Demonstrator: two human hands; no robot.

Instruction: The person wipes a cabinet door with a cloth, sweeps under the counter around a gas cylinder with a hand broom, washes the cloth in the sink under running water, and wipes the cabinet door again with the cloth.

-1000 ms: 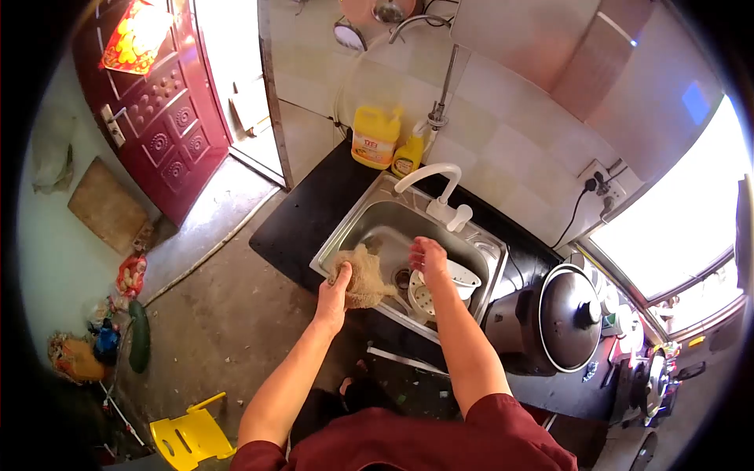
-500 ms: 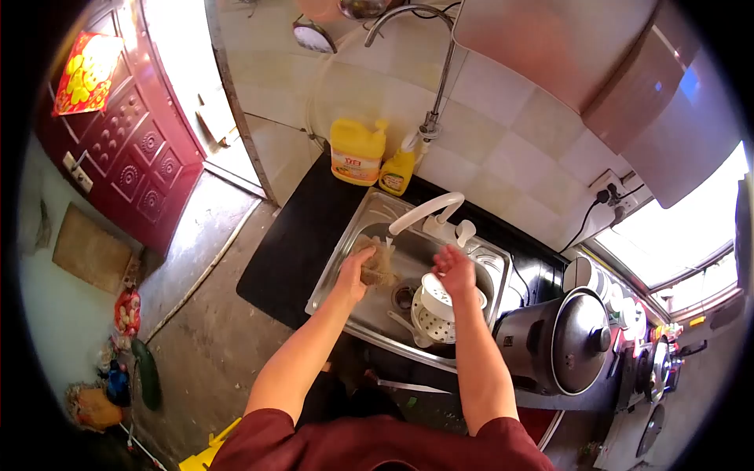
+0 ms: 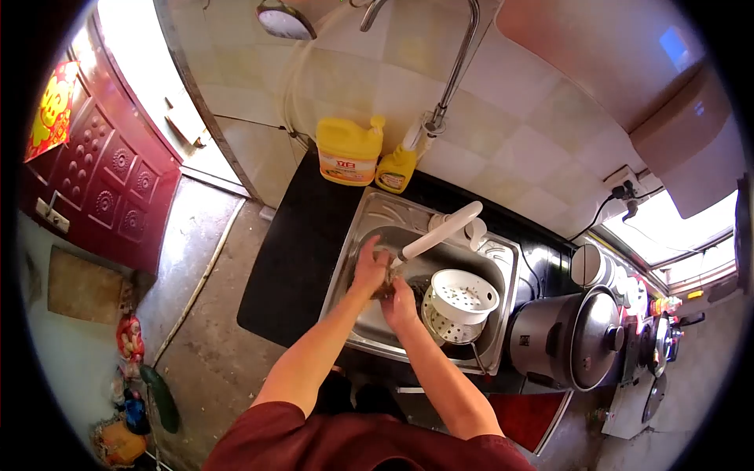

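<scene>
Both hands meet under the tip of the white faucet (image 3: 440, 231), over the left part of the steel sink (image 3: 336, 292). My left hand (image 3: 369, 271) grips a brownish, mesh-like scrubber (image 3: 384, 289), with some of its fingers pointing up. Pressed against the scrubber from the right is my right hand (image 3: 401, 306), its fingers curled around the near side. Much of the scrubber is hidden between the hands. Right of them in the sink, a white bowl with holes (image 3: 463, 286) rests on another perforated white piece (image 3: 446, 328).
Behind the sink stand a yellow jug (image 3: 345, 149) and a yellow spray bottle (image 3: 396, 169). A large dark pot with a glass lid (image 3: 561, 337) is close on the right. Black countertop (image 3: 287, 259) lies left. A curved metal tap (image 3: 463, 71) rises at the wall.
My right hand has moved left from above the white bowl to join my left hand at the scrubber under the faucet. The whole view has tilted and shifted.
</scene>
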